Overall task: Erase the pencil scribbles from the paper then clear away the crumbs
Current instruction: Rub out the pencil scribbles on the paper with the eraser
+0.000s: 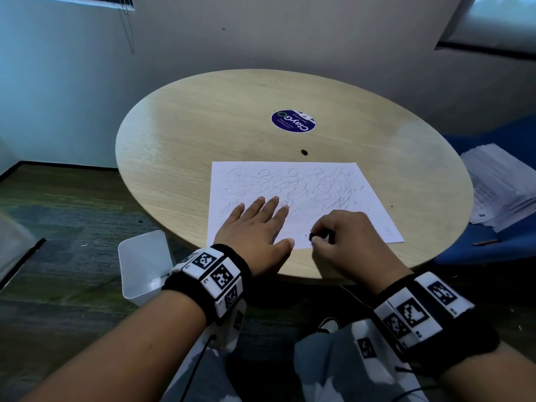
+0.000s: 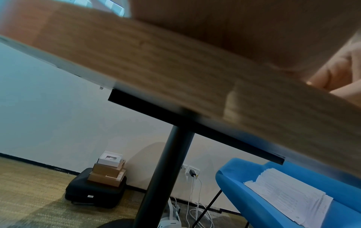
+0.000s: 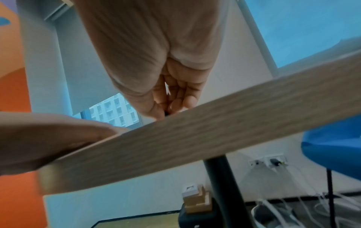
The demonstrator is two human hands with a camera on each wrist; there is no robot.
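Your bench (image 1: pixel 203 134) is pale wood-grain laminate with a smooth, faintly sheened top; its post (image 2: pixel 166 177) is matt black metal. The paper (image 1: pixel 371 198) is matt white. The sticker (image 1: pixel 293 121) is glossy. The eraser (image 1: pixel 319 236) looks dark and matt. The bin (image 1: pixel 142 265) is smooth white plastic. The chair (image 2: pixel 293 208) is blue cloth. The floor (image 1: pixel 58 227) is rough carpet.

On table (image 1: pixel 179 140): paper (image 1: pixel 371 198), near edge.
On paper: left hand (image 1: pixel 258 230) left, right hand (image 1: pixel 345 236) right with eraser (image 1: pixel 314 235).
Behind paper: sticker (image 1: pixel 293 121).
Floor, left: bin (image 1: pixel 142 265).
Right: chair (image 1: pixel 475 248) bearing paper stack (image 1: pixel 501 187).
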